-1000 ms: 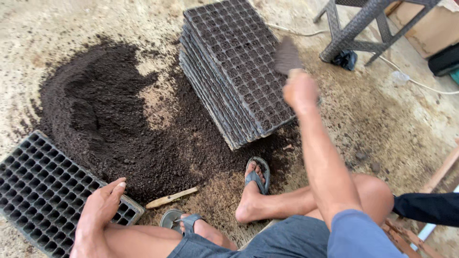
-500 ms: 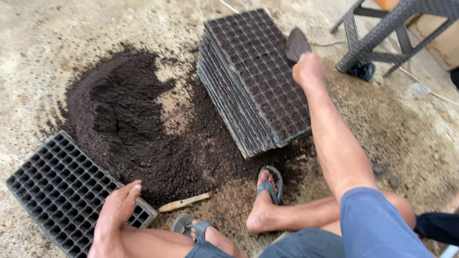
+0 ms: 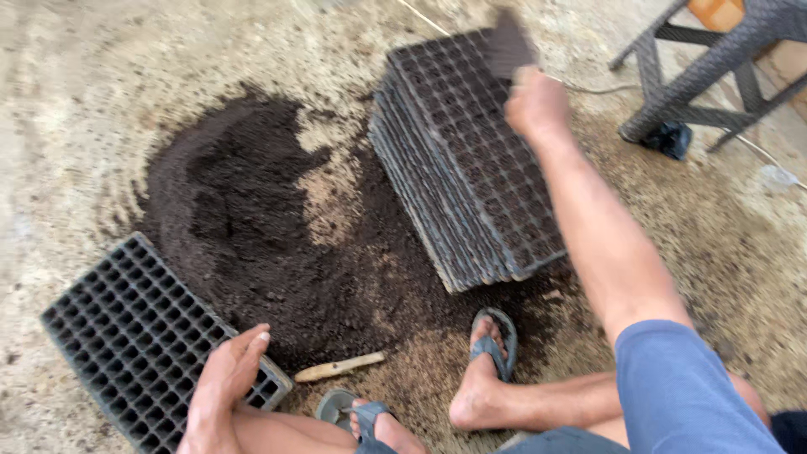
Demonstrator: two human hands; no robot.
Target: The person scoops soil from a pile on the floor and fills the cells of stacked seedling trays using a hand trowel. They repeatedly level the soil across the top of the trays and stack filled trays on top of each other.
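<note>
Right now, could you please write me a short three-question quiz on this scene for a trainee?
1. True or false: the left hand rests on the corner of the single black plastic seedling tray lying apart from the stack.
2. What does the right hand hold over the stack of black plastic seedling trays? A) a flat dark trowel-like blade B) a garden hose C) a clay pot
3. Fill in: the pale wooden stick lies at the near edge of the dark ____ pile.

Key: 1 true; 2 A; 3 soil.
</note>
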